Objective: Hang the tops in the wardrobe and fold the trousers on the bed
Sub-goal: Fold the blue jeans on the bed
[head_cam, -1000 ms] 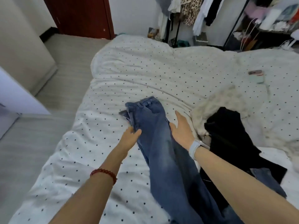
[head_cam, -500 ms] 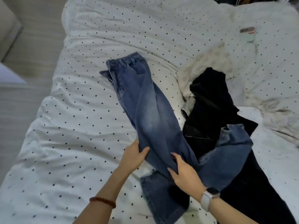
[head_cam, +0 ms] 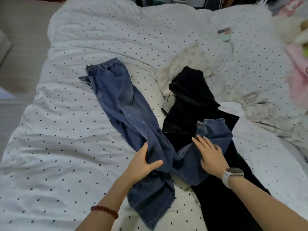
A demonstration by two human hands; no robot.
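Observation:
Blue jeans (head_cam: 120, 100) lie on the polka-dot bed (head_cam: 66, 130), waistband at the far end, legs running toward me. My left hand (head_cam: 143, 164) grips the jeans at the knee area, thumb on top of the fabric. My right hand (head_cam: 208, 154) rests flat with straight fingers on the other leg, which bends off to the right over a black garment (head_cam: 191, 94). A pale leopard-print garment (head_cam: 188, 59) lies beyond the black one.
A small phone-like object (head_cam: 225, 33) lies on the far right of the bed. Pink and white soft things (head_cam: 298, 67) are blurred at the right edge. The floor (head_cam: 20, 47) runs along the bed's left side.
Both hands slid down from the jeans' thigh area to the knees. My right hand then moved rightward onto the bent leg. The camera tilted downward.

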